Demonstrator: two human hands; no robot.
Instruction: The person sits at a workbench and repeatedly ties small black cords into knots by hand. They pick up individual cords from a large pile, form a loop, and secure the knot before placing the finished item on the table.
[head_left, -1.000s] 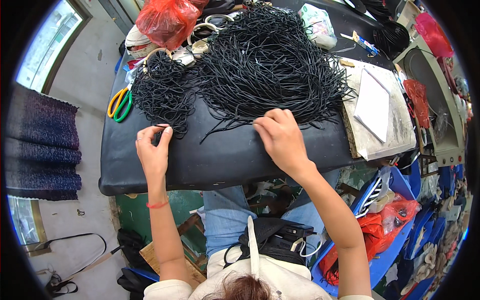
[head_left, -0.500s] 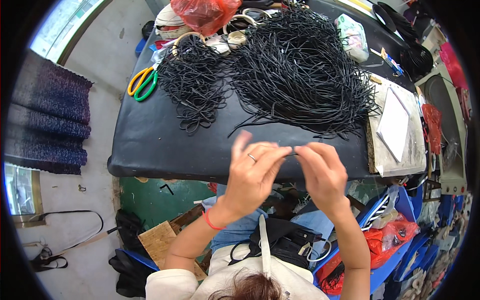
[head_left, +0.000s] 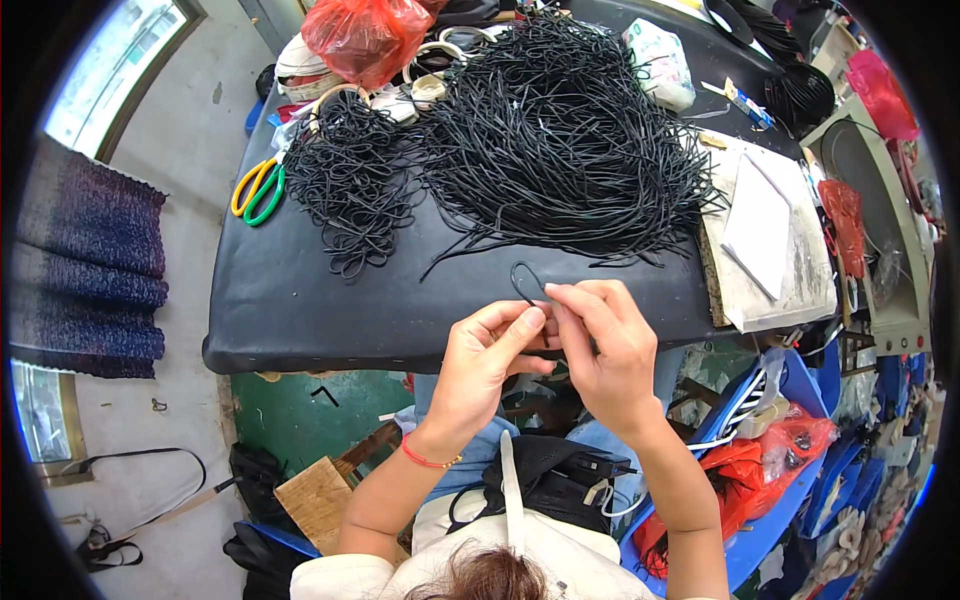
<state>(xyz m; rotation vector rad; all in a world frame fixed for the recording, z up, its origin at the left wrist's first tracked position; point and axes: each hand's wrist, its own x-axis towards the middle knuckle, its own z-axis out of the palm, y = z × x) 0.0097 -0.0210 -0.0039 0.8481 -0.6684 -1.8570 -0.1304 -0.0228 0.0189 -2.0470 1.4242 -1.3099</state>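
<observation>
A thin black cord (head_left: pixel 520 268) is bent into a small loop that stands up between my hands at the table's near edge. My left hand (head_left: pixel 490 350) pinches it between thumb and fingers. The fingertips of my right hand (head_left: pixel 605 335) are closed on the same cord, close beside the left. Beyond them lies a big tangled heap of straight black cords (head_left: pixel 570 150). To its left is a smaller pile of looped black cords (head_left: pixel 350 190). Where the ends of the held cord are, my fingers hide.
Scissors with yellow and green handles (head_left: pixel 262 190) lie at the left of the black table (head_left: pixel 290 310). A red plastic bag (head_left: pixel 365 40) and tape rolls stand at the back. At right are a white tile-like sheet (head_left: pixel 757 225) on a board and a blue bin (head_left: pixel 745 570) with red bags.
The cord, earlier barely visible between my fingertips, now forms a loop. My hands have come closer together, and the view has shifted so the table appears further left.
</observation>
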